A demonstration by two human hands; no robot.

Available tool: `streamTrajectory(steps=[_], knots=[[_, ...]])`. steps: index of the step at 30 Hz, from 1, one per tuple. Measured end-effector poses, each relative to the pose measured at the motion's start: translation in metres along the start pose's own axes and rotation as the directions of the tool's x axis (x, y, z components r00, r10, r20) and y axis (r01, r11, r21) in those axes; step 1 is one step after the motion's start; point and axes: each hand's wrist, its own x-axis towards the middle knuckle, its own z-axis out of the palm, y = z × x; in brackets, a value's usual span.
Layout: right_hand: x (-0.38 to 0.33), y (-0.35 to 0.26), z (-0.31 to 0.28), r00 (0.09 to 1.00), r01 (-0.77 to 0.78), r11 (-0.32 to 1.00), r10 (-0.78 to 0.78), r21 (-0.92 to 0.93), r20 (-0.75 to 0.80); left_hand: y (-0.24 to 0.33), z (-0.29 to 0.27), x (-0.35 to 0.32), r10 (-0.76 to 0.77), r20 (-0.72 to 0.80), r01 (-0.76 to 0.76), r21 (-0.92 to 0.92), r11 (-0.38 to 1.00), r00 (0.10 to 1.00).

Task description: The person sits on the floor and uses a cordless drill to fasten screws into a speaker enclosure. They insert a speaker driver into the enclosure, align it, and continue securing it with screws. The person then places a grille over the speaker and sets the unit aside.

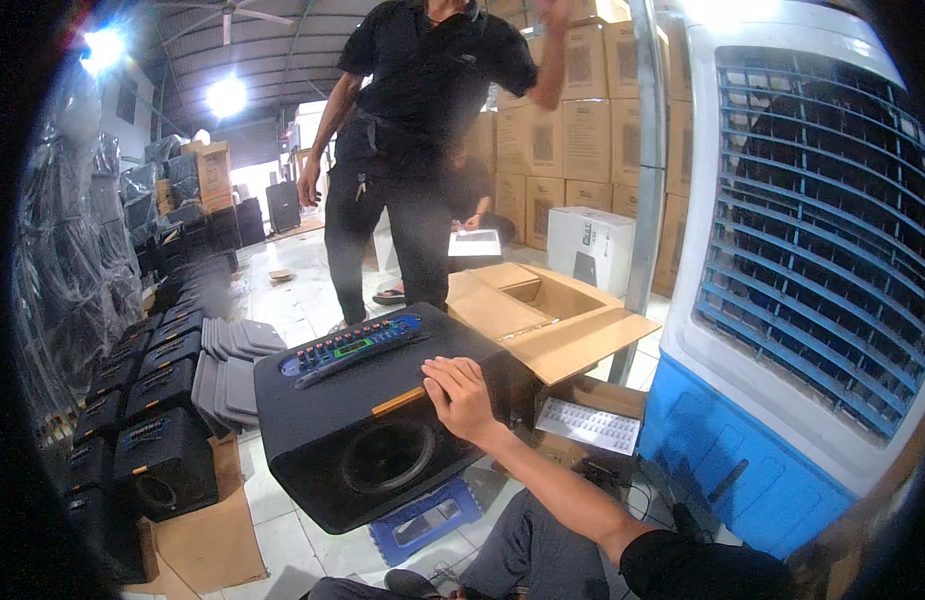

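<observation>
A black box speaker (322,425) sits before me, raised off the floor, with a blue control panel (352,350) of knobs along its top and a round cone on the side toward me. My right hand (458,396) rests on the upper edge of this speaker, its fingers bent and bunched together. Anything between them is hidden. Beside the fingertips a yellow strip (396,403) runs along the edge. Under the speaker shows a blue plastic stool (422,525). My left hand is out of the picture.
An open cardboard carton (592,325) stands beyond my hand, above a white sheet (588,425) of small parts. A blue-and-white air cooler (752,450) blocks the right. Several speakers (167,460) and grey panels (232,370) line the left. A person (412,130) stands beyond the speaker.
</observation>
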Motion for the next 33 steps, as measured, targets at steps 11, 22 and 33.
streamTrajectory(steps=[11, 22, 33], knots=[[0.0, 0.001, 0.001, 1.0, 0.019, 0.999, -0.019, -0.041, 0.002, 0.004, 0.008, -0.01, -0.068, 0.118, 0.078, -0.082, 0.994, 0.991], [-0.001, 0.002, 0.003, 1.0, 0.014, 0.999, -0.014, -0.051, 0.003, -0.005, 0.023, -0.013, 0.064, -0.069, -0.069, -0.061, 0.996, 0.996], [-0.006, 0.011, 0.009, 0.999, 0.052, 0.998, -0.053, -0.031, -0.009, 0.059, -0.262, -0.097, -0.019, -0.875, -0.486, -0.286, 0.826, 0.483]])
